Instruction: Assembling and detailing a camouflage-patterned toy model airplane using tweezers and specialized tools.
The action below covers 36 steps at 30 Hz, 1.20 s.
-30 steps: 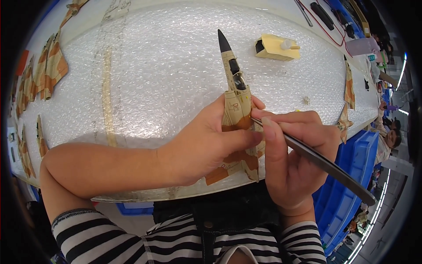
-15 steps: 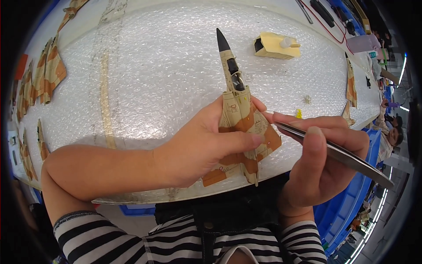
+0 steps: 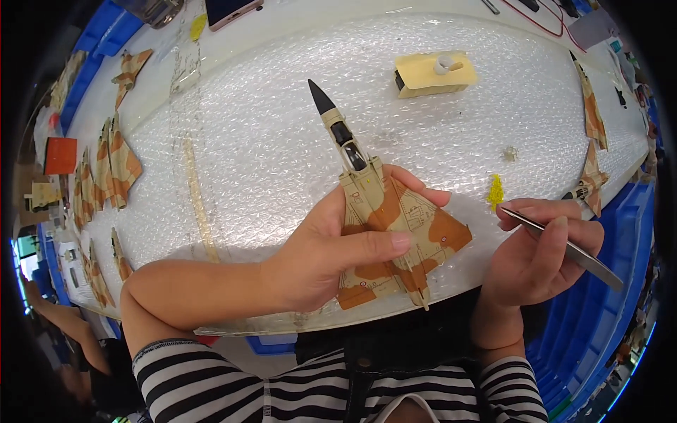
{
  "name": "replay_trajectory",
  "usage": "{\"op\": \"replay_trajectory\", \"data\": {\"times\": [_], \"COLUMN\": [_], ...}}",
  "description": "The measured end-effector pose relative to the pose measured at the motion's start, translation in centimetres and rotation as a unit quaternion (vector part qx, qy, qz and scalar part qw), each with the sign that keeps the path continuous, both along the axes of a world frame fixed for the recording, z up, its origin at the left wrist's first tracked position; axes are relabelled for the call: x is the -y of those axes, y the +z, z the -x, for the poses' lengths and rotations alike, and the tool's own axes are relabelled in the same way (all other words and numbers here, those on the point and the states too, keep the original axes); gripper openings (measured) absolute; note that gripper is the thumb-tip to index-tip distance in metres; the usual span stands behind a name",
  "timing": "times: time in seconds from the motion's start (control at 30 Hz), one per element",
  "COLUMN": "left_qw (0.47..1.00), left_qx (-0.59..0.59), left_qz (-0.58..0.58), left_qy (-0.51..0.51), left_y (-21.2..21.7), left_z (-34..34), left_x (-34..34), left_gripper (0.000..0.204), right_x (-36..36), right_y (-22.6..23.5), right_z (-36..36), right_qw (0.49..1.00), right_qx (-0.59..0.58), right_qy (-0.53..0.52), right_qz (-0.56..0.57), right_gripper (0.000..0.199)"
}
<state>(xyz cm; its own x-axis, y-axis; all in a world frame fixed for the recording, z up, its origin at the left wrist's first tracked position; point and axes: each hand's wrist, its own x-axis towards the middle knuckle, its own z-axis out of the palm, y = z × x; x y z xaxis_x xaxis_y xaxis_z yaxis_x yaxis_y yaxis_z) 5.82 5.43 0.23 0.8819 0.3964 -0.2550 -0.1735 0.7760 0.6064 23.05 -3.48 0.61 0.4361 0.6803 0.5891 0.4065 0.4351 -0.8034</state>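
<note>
A model jet [image 3: 386, 209] in tan and brown camouflage, with a black nose, points away from me and slightly left. My left hand [image 3: 338, 247] is closed around its body, the thumb across the top and the fingers underneath. To the right, my right hand [image 3: 546, 247] pinches a pair of metal tweezers [image 3: 564, 248]; their tips are near a small cluster of yellow pieces [image 3: 496, 192] on the bubble wrap. Whether the tweezer tips hold anything is too small to tell. The tweezers are apart from the jet.
A yellowish block [image 3: 436, 81] with a small white cap on it stands beyond the jet. Several more camouflage jets [image 3: 118, 166] lie at the left, others [image 3: 591, 106] at the right. A blue bin [image 3: 599, 282] sits by the right edge, and a phone [image 3: 229, 10] lies at the back.
My right hand and the tweezers have moved right, away from the jet toward the yellow pieces. The jet, still in my left hand, is tilted more to the left. The view has shifted.
</note>
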Motion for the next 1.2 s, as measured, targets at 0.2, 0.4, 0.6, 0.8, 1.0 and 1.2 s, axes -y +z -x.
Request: {"op": "replay_trajectory", "data": {"times": [0.2, 0.4, 0.6, 0.8, 1.0, 1.2], "left_qw": [0.999, 0.996, 0.999, 0.999, 0.999, 0.999], "left_qx": [-0.013, 0.007, -0.014, 0.017, 0.019, 0.009], "left_qz": [0.000, 0.007, -0.009, -0.011, 0.001, -0.004], "left_qy": [0.038, 0.086, 0.042, 0.038, 0.045, 0.045], "left_y": [0.6, 0.3, 0.6, 0.2, 0.1, 0.2], "left_z": [-0.4, -0.5, -0.4, -0.2, -0.1, -0.1], "left_x": [0.3, 0.9, 0.4, 0.5, 0.6, 0.7], "left_gripper": [0.048, 0.051, 0.055, 0.058, 0.059, 0.059], "right_x": [-0.1, 0.2, 0.7, 0.7, 0.8, 0.8], "right_y": [0.8, 1.1, 2.5, 1.3, 1.0, 0.4], "right_z": [0.7, 3.4, 5.5, 4.9, 5.1, 5.5], "right_qw": [0.999, 0.993, 0.985, 0.987, 0.985, 0.988], "right_qx": [0.008, -0.039, -0.102, 0.035, 0.051, 0.073], "right_qy": [0.052, 0.114, 0.061, 0.125, 0.121, 0.099], "right_qz": [0.005, -0.002, 0.122, 0.098, 0.115, 0.090], "right_gripper": [0.018, 0.026, 0.026, 0.024, 0.025, 0.026]}}
